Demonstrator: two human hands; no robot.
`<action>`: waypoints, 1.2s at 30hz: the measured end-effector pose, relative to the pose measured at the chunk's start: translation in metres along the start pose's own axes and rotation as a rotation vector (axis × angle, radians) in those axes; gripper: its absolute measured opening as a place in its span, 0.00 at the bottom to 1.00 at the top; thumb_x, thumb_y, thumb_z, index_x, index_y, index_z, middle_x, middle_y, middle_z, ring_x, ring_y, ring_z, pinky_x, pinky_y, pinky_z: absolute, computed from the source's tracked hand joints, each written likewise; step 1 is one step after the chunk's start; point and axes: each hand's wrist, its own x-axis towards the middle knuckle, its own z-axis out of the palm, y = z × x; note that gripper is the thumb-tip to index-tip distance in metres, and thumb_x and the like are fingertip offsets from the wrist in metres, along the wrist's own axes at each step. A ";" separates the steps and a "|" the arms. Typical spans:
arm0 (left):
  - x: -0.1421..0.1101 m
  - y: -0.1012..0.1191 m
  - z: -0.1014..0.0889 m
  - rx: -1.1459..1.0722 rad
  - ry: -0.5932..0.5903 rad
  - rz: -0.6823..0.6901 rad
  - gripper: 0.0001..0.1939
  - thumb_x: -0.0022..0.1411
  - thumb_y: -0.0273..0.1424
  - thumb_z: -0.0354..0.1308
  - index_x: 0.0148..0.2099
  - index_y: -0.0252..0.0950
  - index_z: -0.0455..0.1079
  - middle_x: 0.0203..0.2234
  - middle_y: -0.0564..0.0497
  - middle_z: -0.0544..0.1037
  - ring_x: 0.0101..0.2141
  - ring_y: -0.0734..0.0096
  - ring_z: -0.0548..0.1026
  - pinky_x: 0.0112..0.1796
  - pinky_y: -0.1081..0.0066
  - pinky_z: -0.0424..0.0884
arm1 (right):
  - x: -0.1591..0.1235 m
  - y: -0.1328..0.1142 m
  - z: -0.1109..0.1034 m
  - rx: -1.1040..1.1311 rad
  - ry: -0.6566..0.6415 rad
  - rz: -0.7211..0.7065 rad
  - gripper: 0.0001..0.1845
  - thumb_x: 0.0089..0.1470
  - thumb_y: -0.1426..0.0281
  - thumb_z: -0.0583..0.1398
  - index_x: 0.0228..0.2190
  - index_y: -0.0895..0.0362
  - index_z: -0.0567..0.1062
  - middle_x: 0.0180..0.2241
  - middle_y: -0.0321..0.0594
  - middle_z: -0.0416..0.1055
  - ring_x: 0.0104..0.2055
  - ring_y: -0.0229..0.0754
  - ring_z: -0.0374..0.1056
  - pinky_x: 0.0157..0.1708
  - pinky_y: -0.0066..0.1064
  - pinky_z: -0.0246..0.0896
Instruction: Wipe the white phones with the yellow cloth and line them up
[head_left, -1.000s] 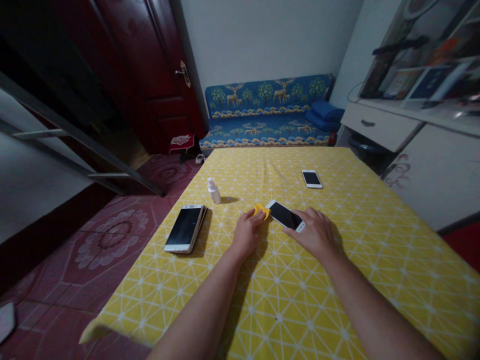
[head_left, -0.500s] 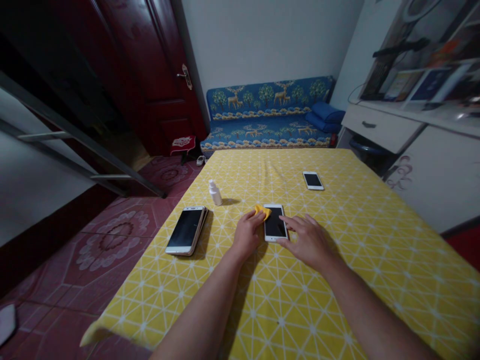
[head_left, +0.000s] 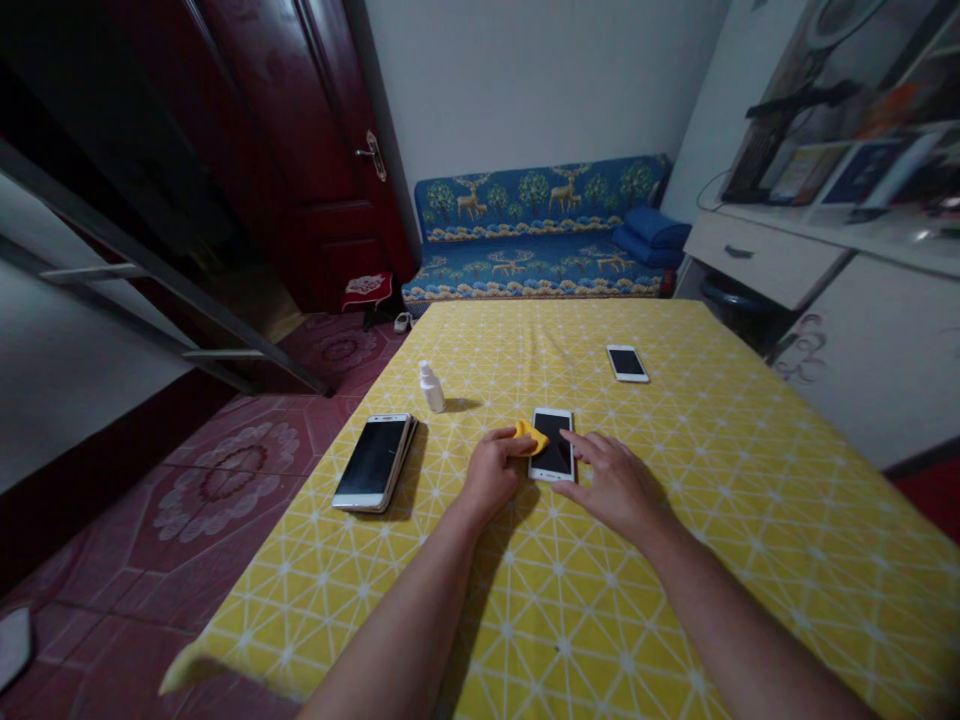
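A white smartphone (head_left: 557, 458) with a dark screen lies flat on the yellow patterned tablecloth in front of me. My left hand (head_left: 496, 467) is closed on a yellow cloth (head_left: 531, 437), which rests against the left part of the phone's screen. From the other side, my right hand (head_left: 609, 480) grips the phone: its thumb is at the lower right corner and the index finger is at the right edge of the screen. The rest of its fingers are curled beside the phone.
A stack of phones (head_left: 373, 463) lies at the left, with a white spray bottle (head_left: 432, 388) upright behind it. Another, smaller phone (head_left: 627, 363) lies at the back right. Beyond the table (head_left: 510, 320) are a blue sofa (head_left: 517, 255) and a white cabinet (head_left: 877, 350).
The yellow cloth in my left hand has moved slightly down and to the right over the phone's screen. My right hand has stayed at the phone's right side.
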 end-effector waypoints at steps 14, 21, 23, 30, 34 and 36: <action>-0.010 0.028 -0.016 0.179 -0.070 -0.075 0.21 0.47 0.19 0.51 0.35 0.41 0.82 0.29 0.51 0.83 0.29 0.67 0.78 0.36 0.69 0.72 | 0.002 0.002 0.000 0.106 -0.045 0.087 0.34 0.46 0.64 0.68 0.55 0.52 0.70 0.39 0.41 0.73 0.41 0.48 0.70 0.42 0.40 0.67; -0.021 0.040 -0.013 0.349 -0.118 -0.032 0.21 0.51 0.20 0.51 0.39 0.42 0.82 0.32 0.49 0.83 0.34 0.62 0.78 0.41 0.66 0.71 | 0.003 0.000 -0.002 0.097 -0.066 0.123 0.28 0.46 0.66 0.68 0.50 0.53 0.73 0.37 0.40 0.72 0.40 0.46 0.71 0.40 0.36 0.66; -0.023 0.044 -0.011 0.378 -0.103 -0.053 0.23 0.52 0.20 0.51 0.43 0.42 0.81 0.34 0.49 0.83 0.37 0.62 0.78 0.42 0.67 0.71 | 0.003 0.001 -0.001 0.088 -0.068 0.125 0.29 0.46 0.65 0.68 0.51 0.53 0.73 0.38 0.41 0.73 0.41 0.46 0.71 0.40 0.36 0.66; -0.035 0.062 0.005 0.578 -0.219 0.037 0.15 0.56 0.21 0.50 0.41 0.32 0.77 0.36 0.43 0.81 0.42 0.57 0.77 0.47 0.63 0.70 | 0.003 0.003 0.001 0.086 -0.088 0.144 0.32 0.47 0.63 0.68 0.54 0.55 0.72 0.41 0.43 0.73 0.43 0.47 0.71 0.43 0.37 0.66; -0.044 0.063 0.016 0.650 -0.182 0.050 0.22 0.60 0.22 0.49 0.55 0.25 0.70 0.52 0.36 0.75 0.54 0.50 0.70 0.56 0.58 0.66 | 0.003 0.004 0.001 0.124 -0.086 0.149 0.31 0.49 0.60 0.66 0.54 0.55 0.72 0.41 0.43 0.73 0.44 0.46 0.71 0.44 0.35 0.66; -0.044 0.061 0.017 0.656 -0.153 0.033 0.23 0.64 0.26 0.47 0.60 0.25 0.65 0.59 0.35 0.69 0.59 0.49 0.65 0.58 0.55 0.64 | 0.003 0.005 0.001 0.148 -0.087 0.155 0.31 0.49 0.61 0.66 0.54 0.55 0.72 0.41 0.43 0.74 0.43 0.45 0.71 0.44 0.34 0.66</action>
